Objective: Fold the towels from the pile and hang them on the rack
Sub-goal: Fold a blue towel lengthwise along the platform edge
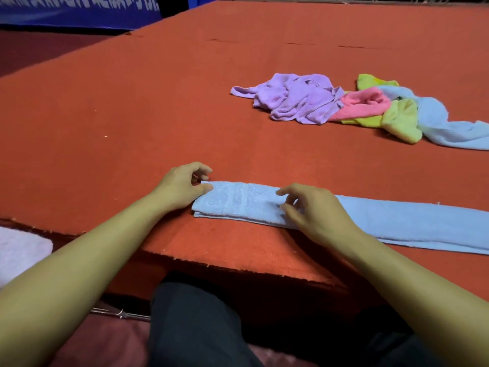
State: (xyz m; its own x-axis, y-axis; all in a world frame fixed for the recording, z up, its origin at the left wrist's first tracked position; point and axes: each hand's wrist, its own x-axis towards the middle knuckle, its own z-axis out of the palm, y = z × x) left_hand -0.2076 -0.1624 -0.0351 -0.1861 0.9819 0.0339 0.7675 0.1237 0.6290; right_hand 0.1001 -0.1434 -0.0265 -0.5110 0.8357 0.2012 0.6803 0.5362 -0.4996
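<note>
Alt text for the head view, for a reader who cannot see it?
Two bare hands work a folded light blue towel on a red table: left hand pinches its end, right hand rests mid-strip. A crumpled towel pile lies beyond.

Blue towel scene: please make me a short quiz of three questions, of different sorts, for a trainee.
1. True or false: the left hand pinches the end of the folded blue towel.
2. Which towel lies leftmost in the pile? A) pink towel B) purple towel C) green towel
3. Fill in: the right hand rests on the blue towel with its fingers ____.

Key: 1 true; 2 B; 3 loosely curled, gripping nothing that shows.
</note>
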